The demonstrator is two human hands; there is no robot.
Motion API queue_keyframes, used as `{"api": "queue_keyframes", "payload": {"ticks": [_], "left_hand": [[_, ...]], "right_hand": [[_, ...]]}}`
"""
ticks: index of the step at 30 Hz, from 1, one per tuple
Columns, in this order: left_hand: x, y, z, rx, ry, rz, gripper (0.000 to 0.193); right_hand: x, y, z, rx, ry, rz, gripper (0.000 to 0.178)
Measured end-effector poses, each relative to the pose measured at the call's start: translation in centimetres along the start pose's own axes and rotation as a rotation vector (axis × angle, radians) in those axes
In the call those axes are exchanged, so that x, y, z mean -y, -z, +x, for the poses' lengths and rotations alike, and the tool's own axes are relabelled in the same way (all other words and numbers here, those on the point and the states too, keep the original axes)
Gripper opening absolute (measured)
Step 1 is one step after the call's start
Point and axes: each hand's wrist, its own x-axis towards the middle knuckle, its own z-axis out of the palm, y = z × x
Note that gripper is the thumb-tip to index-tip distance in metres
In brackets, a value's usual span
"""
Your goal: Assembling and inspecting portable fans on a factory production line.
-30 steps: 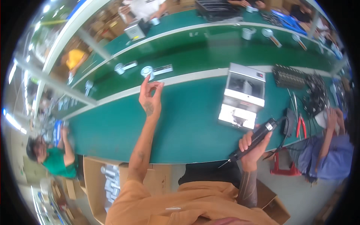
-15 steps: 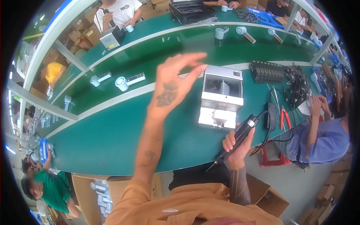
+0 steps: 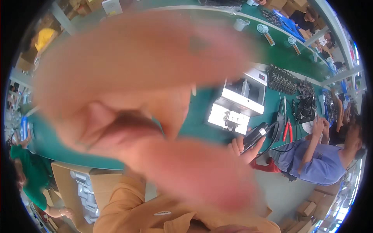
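My left hand (image 3: 128, 66) is very close in front of the view, large and blurred. Its thumb and fingers are spread wide, with nothing seen between them. It hides much of the table and the middle of the scene. In my right hand (image 3: 251, 154) is a black electric screwdriver (image 3: 254, 136), gripped round its body; its tip is hidden behind the left hand. Just beyond the right hand, a grey and white box-shaped screw feeder (image 3: 245, 104) stands on the green table (image 3: 210, 136).
Right of the feeder lie red-handled pliers (image 3: 288, 132), a black power box (image 3: 276, 121) and rows of dark parts (image 3: 281, 79). A co-worker in a blue shirt (image 3: 322, 165) sits at the right. A carton (image 3: 64, 186) of grey parts stands lower left. Grey-white devices (image 3: 265, 34) rest on the far belt.
My left hand has come up from beside the feeder to right before the view. The view has shifted, so the feeder appears farther right. My right hand still grips the electric screwdriver.
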Motion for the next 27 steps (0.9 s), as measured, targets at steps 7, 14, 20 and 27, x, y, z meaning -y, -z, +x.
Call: {"api": "queue_keyframes", "payload": {"ticks": [7, 14, 20, 27], "left_hand": [[-1.7, 3.1, 1.1, 0.161, -0.215, 0.193, 0.032], [-0.6, 4.3, 1.3, 0.427, -0.495, 0.354, 0.039], [-1.6, 3.5, 2.0, 0.450, -0.202, 0.339, 0.040], [-1.3, 2.3, 2.0, 0.352, -0.305, 0.235, 0.035]], "right_hand": [[-1.2, -0.3, -0.7, 0.005, -0.084, -0.024, 0.063], [0.1, 0.6, -0.7, -0.009, -0.039, -0.014, 0.062], [-0.6, 0.7, -0.5, 0.010, -0.055, 0.016, 0.062], [-0.5, 0.0, 0.0, -0.013, -0.072, 0.002, 0.061]]}}
